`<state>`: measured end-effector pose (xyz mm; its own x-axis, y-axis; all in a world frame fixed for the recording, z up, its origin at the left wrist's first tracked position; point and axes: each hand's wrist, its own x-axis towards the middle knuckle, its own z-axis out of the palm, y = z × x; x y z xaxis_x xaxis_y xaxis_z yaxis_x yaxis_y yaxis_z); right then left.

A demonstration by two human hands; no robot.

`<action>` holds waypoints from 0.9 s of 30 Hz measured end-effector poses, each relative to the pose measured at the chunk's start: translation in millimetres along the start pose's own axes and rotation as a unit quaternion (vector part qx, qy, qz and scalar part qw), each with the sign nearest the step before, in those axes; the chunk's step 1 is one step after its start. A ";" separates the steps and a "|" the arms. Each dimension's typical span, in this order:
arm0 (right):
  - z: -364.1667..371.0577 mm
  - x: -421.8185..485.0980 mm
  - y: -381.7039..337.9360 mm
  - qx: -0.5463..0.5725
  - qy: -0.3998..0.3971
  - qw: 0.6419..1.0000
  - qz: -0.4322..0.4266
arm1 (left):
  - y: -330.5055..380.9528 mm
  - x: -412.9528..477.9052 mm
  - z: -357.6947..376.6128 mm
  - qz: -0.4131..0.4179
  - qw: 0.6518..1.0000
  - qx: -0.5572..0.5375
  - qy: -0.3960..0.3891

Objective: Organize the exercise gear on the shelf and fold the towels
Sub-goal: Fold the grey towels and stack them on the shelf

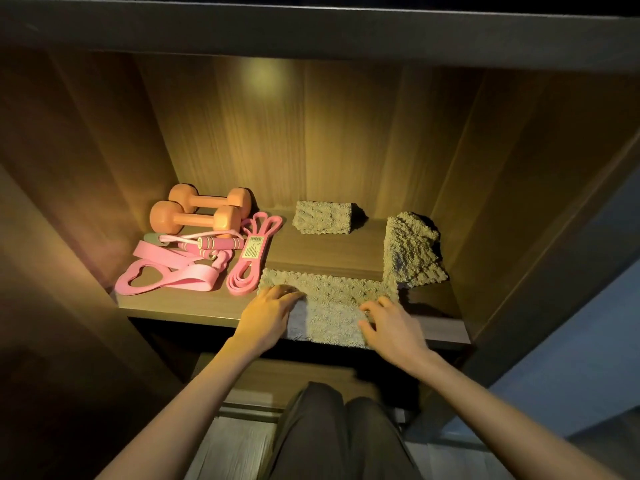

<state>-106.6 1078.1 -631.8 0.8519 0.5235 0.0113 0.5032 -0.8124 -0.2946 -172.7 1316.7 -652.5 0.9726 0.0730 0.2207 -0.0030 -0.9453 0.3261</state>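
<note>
On the shelf [173,306], far left: two orange dumbbells [197,216], with pink bands [166,275] and a jump rope [211,242] in front. Left hand [270,310] pressed the front towel [329,306], fingers together. The towel overhung the shelf edge. Folded towel [323,218] sat behind. Right hand [391,327] rested on the front towel, fingers spread. Another towel [412,251] lay far right.

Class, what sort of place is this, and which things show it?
Probably a wooden storage cupboard at home: a lit shelf holds two orange dumbbells, pink resistance bands and small towels.
</note>
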 end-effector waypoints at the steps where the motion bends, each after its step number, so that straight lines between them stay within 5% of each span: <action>1: 1.8 -4.3 -2.4 -0.007 -0.018 1.000 0.002 | 1.6 -2.0 1.1 -0.014 1.000 -0.006 -0.007; 21: -4.9 86.8 -29.9 -0.085 -0.178 0.980 -0.028 | 8.0 -21.6 -3.4 -0.063 0.997 0.045 0.003; 27: -2.0 128.1 -12.8 -0.060 -0.173 0.983 -0.007 | 21.6 -6.8 18.9 0.042 0.999 -0.023 -0.024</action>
<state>-3.7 1155.1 -624.7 0.7547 0.5746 -0.3166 0.5464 -0.8176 -0.1816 -175.1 1289.8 -664.3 0.9785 -0.0226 0.2049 -0.0948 -0.9319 0.3501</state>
